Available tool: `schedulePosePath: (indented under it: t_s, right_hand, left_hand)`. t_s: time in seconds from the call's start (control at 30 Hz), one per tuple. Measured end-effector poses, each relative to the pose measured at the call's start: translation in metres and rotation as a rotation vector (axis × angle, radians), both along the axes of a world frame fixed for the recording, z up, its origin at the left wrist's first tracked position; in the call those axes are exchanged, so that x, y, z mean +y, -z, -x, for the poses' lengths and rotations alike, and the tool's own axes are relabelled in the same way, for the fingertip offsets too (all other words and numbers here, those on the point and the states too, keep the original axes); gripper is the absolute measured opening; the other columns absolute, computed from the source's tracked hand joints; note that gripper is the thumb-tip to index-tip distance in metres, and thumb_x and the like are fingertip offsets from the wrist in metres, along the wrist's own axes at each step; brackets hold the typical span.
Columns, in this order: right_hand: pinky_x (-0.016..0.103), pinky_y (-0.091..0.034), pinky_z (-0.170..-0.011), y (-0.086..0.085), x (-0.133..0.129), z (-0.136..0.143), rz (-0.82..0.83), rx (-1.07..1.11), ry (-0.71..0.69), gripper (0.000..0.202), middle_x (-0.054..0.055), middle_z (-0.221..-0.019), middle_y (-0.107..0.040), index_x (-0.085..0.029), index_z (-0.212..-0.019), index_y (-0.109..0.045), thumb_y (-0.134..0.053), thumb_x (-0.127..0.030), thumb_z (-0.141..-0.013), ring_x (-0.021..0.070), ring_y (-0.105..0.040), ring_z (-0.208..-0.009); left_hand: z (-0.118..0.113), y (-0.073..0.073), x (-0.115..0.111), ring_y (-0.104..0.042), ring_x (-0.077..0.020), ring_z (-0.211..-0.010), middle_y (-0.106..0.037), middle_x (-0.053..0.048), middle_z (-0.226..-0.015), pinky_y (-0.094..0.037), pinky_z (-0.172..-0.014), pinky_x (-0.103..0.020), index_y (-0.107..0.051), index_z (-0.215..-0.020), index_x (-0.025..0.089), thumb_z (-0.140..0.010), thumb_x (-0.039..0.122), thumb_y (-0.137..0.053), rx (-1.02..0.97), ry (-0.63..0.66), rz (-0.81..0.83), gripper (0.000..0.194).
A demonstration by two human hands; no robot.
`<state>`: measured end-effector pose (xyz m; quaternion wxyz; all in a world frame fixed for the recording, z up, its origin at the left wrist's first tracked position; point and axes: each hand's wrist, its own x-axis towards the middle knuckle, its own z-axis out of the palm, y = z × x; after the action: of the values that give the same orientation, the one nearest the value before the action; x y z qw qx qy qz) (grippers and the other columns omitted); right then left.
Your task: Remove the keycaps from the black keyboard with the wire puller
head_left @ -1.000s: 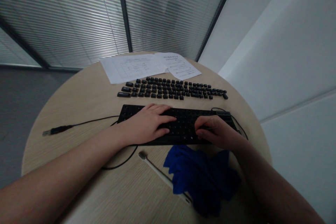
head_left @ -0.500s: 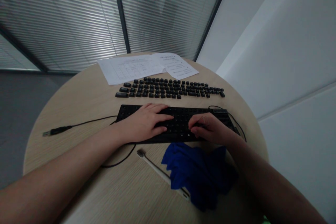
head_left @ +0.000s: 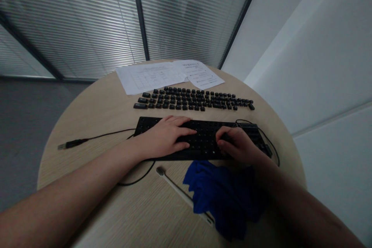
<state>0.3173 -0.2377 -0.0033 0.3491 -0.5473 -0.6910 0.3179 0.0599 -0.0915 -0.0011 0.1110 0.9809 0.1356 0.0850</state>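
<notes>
A black keyboard [head_left: 200, 154] lies on the round table, most of its key places bare of caps. My left hand [head_left: 165, 137] rests flat on its left and middle part, fingers spread. Over the keyboard's right part, my right hand [head_left: 236, 143] is closed, thumb and fingers pinched round a small dark tool with thin wires. Its tip is hidden by the fingers. Behind the keyboard, removed black keycaps [head_left: 183, 100] stand in several rows. In front lie a toothbrush [head_left: 177, 190] with dark bristles and a crumpled blue cloth [head_left: 221, 193], which covers part of the brush handle.
The keyboard's cable runs out left to a USB plug [head_left: 72, 144], and a loop of it curls past the right end. Printed papers [head_left: 154, 77] lie at the table's far edge. Window blinds [head_left: 87, 27] stand beyond, with a white wall [head_left: 334, 66] on the right.
The whole view has shifted slightly, so everything sits a little further right. My right hand has turned slightly over the keyboard, and a dark piece shows more between its fingers. My left hand stays put.
</notes>
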Motion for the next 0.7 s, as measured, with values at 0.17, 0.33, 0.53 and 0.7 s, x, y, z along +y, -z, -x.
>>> schedulePosePath:
  t_s: [0.17, 0.33, 0.53, 0.7]
  right_hand:
    - [0.022, -0.043, -0.045, 0.005, 0.000, -0.002, -0.020, 0.255, 0.062, 0.032, -0.004, -0.058, -0.062, -0.023, -0.089, -0.059, -0.067, -0.052, -0.098, 0.0121, -0.056, -0.044]
    - [0.024, -0.045, -0.043, 0.000, 0.000, -0.014, -0.227, 0.532, 0.192, 0.029, -0.005, -0.066, -0.063, -0.026, -0.093, -0.057, -0.067, -0.052, -0.100, 0.0126, -0.059, -0.046]
    - [0.025, -0.051, -0.050, 0.001, -0.006, -0.012, -0.213, 0.443, 0.062, 0.016, 0.000, -0.079, -0.068, -0.023, -0.098, -0.067, -0.066, -0.038, -0.103, 0.0122, -0.064, -0.054]
    - [0.026, -0.054, -0.058, -0.005, -0.014, 0.001, -0.303, 0.323, -0.107, 0.019, 0.003, -0.087, -0.071, -0.025, -0.112, -0.071, -0.053, -0.025, -0.108, 0.0137, -0.066, -0.064]
  left_hand:
    - [-0.001, -0.003, -0.002, -0.052, -0.0370, -0.146, -0.054, -0.018, -0.159, -0.040, -0.120, -0.057, -0.069, -0.142, 0.028, -0.096, 0.039, -0.073, 0.043, -0.018, 0.034, 0.047]
    - [0.000, -0.005, -0.002, -0.053, -0.0363, -0.145, -0.056, -0.016, -0.157, -0.041, -0.120, -0.057, -0.070, -0.140, 0.028, -0.096, 0.037, -0.075, 0.022, -0.010, 0.044, 0.046]
    - [-0.001, -0.012, -0.007, -0.058, -0.0342, -0.140, -0.060, -0.018, -0.153, -0.045, -0.118, -0.054, -0.070, -0.138, 0.019, -0.096, 0.033, -0.071, -0.135, -0.049, 0.217, 0.044]
    - [-0.002, -0.023, -0.017, -0.072, -0.0249, -0.115, -0.077, -0.011, -0.126, -0.056, -0.104, -0.043, -0.073, -0.130, 0.018, -0.095, 0.037, -0.069, -0.360, -0.089, 0.707, 0.039]
